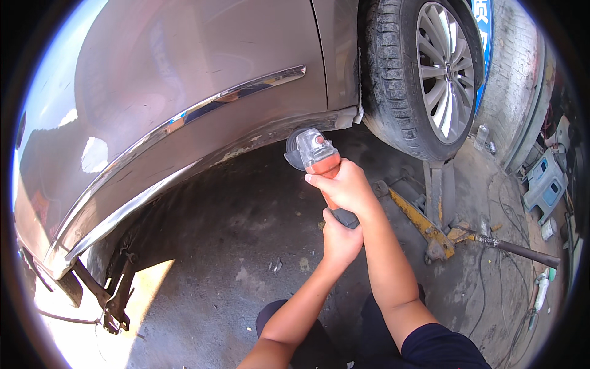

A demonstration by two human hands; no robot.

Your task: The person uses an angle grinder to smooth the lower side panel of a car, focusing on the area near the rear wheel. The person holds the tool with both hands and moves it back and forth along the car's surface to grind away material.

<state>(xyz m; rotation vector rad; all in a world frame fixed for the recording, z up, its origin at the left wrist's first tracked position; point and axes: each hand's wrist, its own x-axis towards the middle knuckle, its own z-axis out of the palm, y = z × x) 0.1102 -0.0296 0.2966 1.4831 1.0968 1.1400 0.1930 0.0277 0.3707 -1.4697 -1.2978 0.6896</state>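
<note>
Both hands hold an orange angle grinder (323,165) with a grey metal gear head. My right hand (345,187) wraps the front of its body, thumb along the side. Lower down, my left hand (340,237) grips the dark rear end of the tool. At its head, the grinding disc (293,146) and dark guard face the car's sill (302,122), which looks bare and scraped there. Whether the disc touches the metal I cannot tell. Above the sill is the brown car door (258,41) with a chrome trim strip (239,92).
The car's front wheel (401,69) rests over a metal stand (438,193). Right of me lie a yellow floor jack (419,223) with a long handle (516,251) and loose cables (481,281). A scissor jack (113,300) stands under the sill at left. A blue-grey plastic stool (546,182) lies farther right.
</note>
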